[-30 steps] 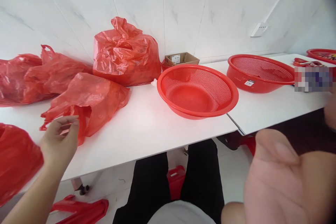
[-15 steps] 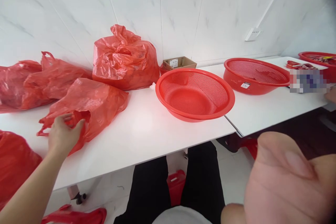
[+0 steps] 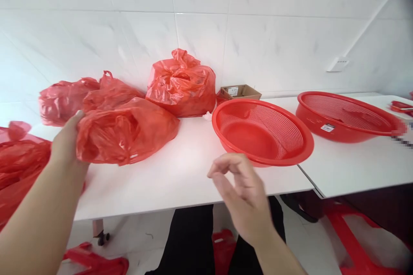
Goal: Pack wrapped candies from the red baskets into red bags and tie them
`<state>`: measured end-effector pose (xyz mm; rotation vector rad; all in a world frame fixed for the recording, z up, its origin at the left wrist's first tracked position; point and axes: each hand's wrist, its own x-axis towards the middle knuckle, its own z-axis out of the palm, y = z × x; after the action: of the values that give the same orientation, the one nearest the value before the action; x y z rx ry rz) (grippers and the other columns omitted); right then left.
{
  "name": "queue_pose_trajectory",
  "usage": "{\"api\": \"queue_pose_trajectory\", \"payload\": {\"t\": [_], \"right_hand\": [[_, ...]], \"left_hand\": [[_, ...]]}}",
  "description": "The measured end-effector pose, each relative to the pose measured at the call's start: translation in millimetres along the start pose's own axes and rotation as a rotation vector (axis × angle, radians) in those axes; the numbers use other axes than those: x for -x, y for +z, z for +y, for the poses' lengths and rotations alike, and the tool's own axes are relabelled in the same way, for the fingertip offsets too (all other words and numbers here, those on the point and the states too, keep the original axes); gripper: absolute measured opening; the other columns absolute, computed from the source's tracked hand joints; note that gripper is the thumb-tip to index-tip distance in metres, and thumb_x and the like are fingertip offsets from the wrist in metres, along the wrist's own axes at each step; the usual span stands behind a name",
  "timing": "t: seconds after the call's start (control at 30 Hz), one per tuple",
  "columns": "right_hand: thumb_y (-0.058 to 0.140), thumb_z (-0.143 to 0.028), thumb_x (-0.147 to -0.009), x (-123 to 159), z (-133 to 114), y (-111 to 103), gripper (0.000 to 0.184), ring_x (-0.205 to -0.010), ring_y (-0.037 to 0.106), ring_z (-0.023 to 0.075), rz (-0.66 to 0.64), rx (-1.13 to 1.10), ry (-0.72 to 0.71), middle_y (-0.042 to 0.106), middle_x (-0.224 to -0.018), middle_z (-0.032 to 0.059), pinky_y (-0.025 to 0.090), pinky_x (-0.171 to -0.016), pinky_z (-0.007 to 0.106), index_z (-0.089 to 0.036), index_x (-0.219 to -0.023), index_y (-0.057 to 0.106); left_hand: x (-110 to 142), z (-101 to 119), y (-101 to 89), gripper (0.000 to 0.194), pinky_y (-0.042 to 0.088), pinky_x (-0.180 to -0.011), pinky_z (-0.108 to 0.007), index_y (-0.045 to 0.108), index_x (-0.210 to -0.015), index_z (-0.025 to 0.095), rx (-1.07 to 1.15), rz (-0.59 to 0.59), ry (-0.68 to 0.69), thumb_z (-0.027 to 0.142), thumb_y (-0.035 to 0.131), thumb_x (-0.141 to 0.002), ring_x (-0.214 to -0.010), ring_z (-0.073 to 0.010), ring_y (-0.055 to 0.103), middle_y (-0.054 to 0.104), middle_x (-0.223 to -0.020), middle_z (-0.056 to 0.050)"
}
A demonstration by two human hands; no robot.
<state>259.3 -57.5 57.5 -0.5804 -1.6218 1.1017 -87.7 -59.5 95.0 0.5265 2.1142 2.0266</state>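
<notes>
My left hand (image 3: 66, 142) is clasping the left end of a translucent, crumpled red plastic bag (image 3: 155, 124); my fingers are hiding behind the plastic, so I cannot tell how tightly they are closing. My right hand (image 3: 243, 197) is hovering just in front of a round, perforated red plastic colander (image 3: 253, 135), its fingers curling loosely and holding nothing.

To do this well, I judge I should be supporting the bag's end from behind with my whole palm rather than pinching thin film, be keeping its far end bearing on the white flat-topped table (image 3: 187, 150), and be spreading the folds gently so they are not tearing.

The bag is lying left of the colander, its long axis running roughly crosswise. Its rounded, fuller end is pointing right, toward the colander and slightly back; its crumpled, hollowed end is facing me. A bulky, knotted red plastic bag (image 3: 182, 88) is standing behind it, back and left of the colander.
</notes>
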Motion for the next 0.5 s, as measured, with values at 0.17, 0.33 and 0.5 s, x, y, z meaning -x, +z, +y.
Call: {"api": "queue_pose_trajectory", "payload": {"t": [0.17, 0.33, 0.5], "right_hand": [[0.059, -0.038, -0.092, -2, 34, 27, 0.027, -0.102, 0.058, 0.0193, -0.146, 0.029, 0.168, 0.061, -0.119, 0.0056, 0.049, -0.090, 0.037, -0.028, -0.117, 0.055], [0.068, -0.041, -0.084, 3, 56, 36, 0.049, -0.097, 0.061, 0.0192, -0.174, -0.130, 0.332, 0.063, -0.114, 0.0053, 0.051, -0.082, 0.034, -0.029, -0.128, 0.049], [0.065, -0.040, -0.086, 13, 85, 6, 0.020, -0.075, 0.055, 0.0133, 0.133, -0.164, 0.394, 0.061, -0.083, -0.0002, 0.046, -0.071, 0.026, -0.021, -0.093, 0.061]], "left_hand": [[84, -1, 9.5, 0.033, 0.062, -0.070, -0.038, 0.066, -0.102, 0.021, 0.228, -0.276, -0.268, 0.047, 0.065, -0.083, -0.083, -0.0257, 0.073, 0.075, -0.095, -0.007], [155, -44, 20.7, 0.033, 0.061, -0.060, -0.037, 0.067, -0.086, 0.024, 0.262, -0.675, -0.429, 0.056, 0.069, -0.075, -0.079, -0.0285, 0.074, 0.075, -0.083, -0.008], [157, -80, 19.8, 0.031, 0.058, -0.058, -0.030, 0.065, -0.084, 0.020, 0.368, -0.503, -0.521, 0.047, 0.074, -0.073, -0.075, -0.0236, 0.072, 0.072, -0.077, -0.004]]}}
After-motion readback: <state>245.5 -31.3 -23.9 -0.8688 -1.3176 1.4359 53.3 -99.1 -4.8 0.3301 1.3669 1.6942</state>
